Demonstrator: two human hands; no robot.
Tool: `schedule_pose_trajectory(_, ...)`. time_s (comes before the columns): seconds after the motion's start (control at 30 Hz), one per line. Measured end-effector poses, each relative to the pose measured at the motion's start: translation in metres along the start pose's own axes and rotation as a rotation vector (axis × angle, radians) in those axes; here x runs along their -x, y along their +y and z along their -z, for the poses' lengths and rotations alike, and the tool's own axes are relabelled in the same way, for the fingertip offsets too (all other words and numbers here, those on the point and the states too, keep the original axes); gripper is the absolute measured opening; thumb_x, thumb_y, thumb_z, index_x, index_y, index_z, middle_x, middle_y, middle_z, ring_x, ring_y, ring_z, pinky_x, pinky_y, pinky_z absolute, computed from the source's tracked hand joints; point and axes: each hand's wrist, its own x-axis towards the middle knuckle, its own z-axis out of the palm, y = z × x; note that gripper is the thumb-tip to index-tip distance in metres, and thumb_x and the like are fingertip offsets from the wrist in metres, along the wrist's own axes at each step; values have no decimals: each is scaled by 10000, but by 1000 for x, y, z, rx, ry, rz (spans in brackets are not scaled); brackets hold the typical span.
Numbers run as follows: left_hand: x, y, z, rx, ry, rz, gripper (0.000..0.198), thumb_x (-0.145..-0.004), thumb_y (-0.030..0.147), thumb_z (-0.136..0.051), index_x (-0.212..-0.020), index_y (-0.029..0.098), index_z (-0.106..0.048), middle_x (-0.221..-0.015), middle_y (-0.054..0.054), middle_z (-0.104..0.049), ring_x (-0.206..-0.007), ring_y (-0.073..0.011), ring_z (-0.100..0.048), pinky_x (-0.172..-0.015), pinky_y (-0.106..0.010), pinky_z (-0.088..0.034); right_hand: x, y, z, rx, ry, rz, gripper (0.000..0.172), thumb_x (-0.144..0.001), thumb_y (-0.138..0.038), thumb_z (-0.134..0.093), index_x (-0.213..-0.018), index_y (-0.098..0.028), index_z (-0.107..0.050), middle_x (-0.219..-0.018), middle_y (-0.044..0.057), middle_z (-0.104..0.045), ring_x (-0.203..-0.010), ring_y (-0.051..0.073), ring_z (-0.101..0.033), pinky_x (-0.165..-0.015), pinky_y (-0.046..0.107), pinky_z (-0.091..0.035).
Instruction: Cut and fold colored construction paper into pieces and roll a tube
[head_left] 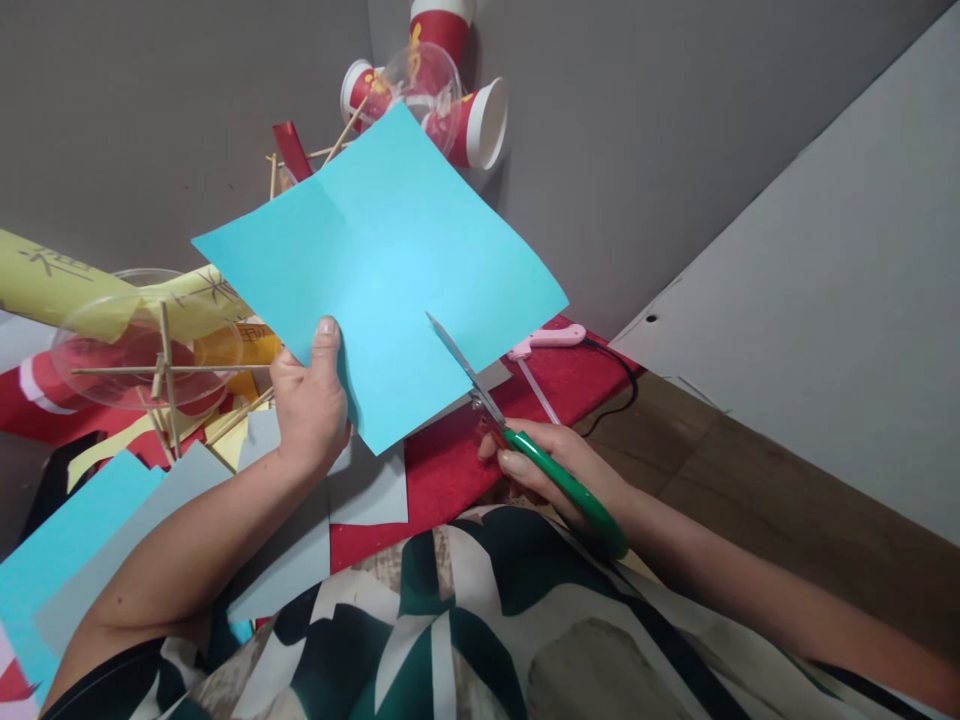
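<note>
A sheet of light-blue paper [405, 240] is held up in front of me. My left hand [311, 400] grips its lower left edge, thumb on top and the other fingers hidden behind. Green-handled scissors [570, 485] are in my right hand [574, 470], whose fingers are wrapped about the handles. One blade lies over the face of the paper near its lower right edge; the other blade is mostly hidden. I cannot tell whether the paper has a cut there.
Red-and-white paper cups [480, 125] and a clear plastic cup stand behind the paper. A pink glue gun [551, 338] with a black cord lies on the red tabletop [442, 485]. At left are joined wooden sticks [166, 368], a clear lid, yellow paper and grey sheets [150, 540].
</note>
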Motion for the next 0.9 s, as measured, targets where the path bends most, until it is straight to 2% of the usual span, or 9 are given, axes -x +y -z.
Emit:
schedule_pose_trajectory(0.3, 0, 1, 1, 15, 13, -6, 205, -874, 400, -689, -959, 222, -745, -1055, -39, -776, -952, -162, -711, -898, -272, -560, 2, 2, -3, -79, 12, -30, 440, -855, -627, -601, -773, -207, -500, -558, -58, -429, -488, 102, -411, -470, 255, -311)
schedule_pose_trajectory(0.47, 0, -1, 3, -3, -3, -21, 238, -875, 428, -687, -984, 224, -744, -1074, -48, -771, -1004, -183, -710, -933, -298, -554, 2, 2, -3, -96, -7, -43, 444, -851, -634, -606, -774, -212, -491, -560, -63, -411, -488, 105, -408, -470, 256, -312)
schedule_pose_trajectory(0.57, 0, -1, 3, -30, -12, -20, 278, -880, 453, -672, -1015, 219, -736, -1095, -58, -765, -1039, -201, -707, -962, -325, -547, 1, 0, -3, -98, -12, -19, 445, -855, -638, -597, -797, -205, -511, -592, -54, -429, -513, 109, -421, -489, 254, -331)
schedule_pose_trajectory(0.73, 4, 2, 2, -89, 19, -60, 254, -874, 458, -680, -957, 225, -739, -1054, -35, -775, -1035, -202, -705, -958, -321, -550, -5, 1, 1, -29, -44, 62, 434, -882, -630, -559, -863, -196, -553, -678, -22, -477, -603, 135, -472, -582, 274, -414)
schedule_pose_trajectory(0.8, 7, 2, 2, -88, 15, -70, 244, -873, 452, -687, -943, 227, -747, -1029, -24, -780, -1004, -196, -710, -947, -314, -552, -7, 4, 2, -21, -52, 105, 434, -904, -628, -520, -882, -196, -557, -690, -17, -479, -626, 142, -473, -626, 291, -439)
schedule_pose_trajectory(0.9, 11, 1, 2, -60, -14, -65, 246, -872, 459, -690, -946, 234, -757, -996, -12, -785, -932, -182, -720, -900, -303, -565, -8, 8, 1, -47, -53, 108, 435, -917, -627, -501, -841, -199, -525, -695, -16, -460, -635, 139, -461, -603, 283, -417)
